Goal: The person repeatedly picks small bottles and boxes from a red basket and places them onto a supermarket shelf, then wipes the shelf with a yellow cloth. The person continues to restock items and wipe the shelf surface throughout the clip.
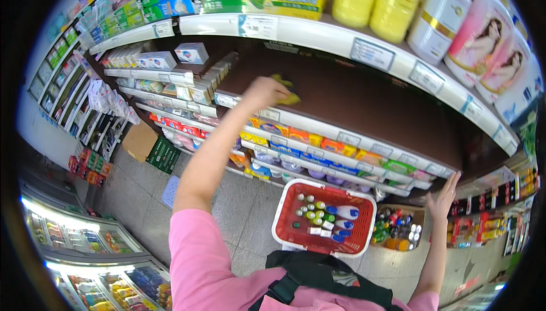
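Observation:
My left hand (263,93) is shut on a yellow-green cloth (290,98), which lies against the dark brown shelf board (362,102) near its front edge. Slightly blurred, that arm stretches across the front of the lower shelves. At the right end of the same shelf, my right hand (443,195) touches the white price rail's corner with its fingers apart and nothing in them. Small boxes (217,74) stand in rows to the left of the cloth. Below the shelf, a red basket (278,213) with a white rim holds bottles and small boxes.
Overhead, a shelf rail (307,31) carries toothpaste boxes (281,2) and yellow bottles (390,4). A carton of bottles (420,225) stands right of the basket. An opened cardboard box (138,140) and a light blue plastic item (170,191) are on the floor at left, beyond lit display coolers (102,264).

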A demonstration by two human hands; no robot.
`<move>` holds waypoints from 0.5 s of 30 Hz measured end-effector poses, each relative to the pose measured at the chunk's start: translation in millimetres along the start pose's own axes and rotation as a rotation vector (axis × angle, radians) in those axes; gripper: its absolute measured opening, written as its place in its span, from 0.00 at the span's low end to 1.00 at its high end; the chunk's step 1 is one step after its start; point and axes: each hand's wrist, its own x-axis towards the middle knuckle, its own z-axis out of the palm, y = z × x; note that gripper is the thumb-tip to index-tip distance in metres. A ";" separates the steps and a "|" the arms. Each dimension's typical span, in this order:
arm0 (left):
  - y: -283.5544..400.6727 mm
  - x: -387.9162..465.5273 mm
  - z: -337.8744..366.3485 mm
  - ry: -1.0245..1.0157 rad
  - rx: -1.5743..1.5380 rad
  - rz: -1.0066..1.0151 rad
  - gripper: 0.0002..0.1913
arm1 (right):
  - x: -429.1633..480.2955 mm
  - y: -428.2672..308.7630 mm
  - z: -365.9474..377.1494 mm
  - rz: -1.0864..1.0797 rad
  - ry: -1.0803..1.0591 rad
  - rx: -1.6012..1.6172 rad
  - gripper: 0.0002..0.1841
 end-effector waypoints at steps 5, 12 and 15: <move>-134.9 -44.5 -65.1 0.356 0.272 -0.292 0.07 | 9.4 -6.3 7.9 -0.050 0.025 0.020 0.65; -46.3 -105.1 -49.5 1.051 0.036 -0.197 0.09 | 1.7 -3.6 -2.0 -0.006 0.009 0.015 0.65; -49.6 -132.3 -23.4 1.152 -0.104 -0.344 0.11 | -1.8 0.0 -1.7 -0.011 0.033 0.031 0.65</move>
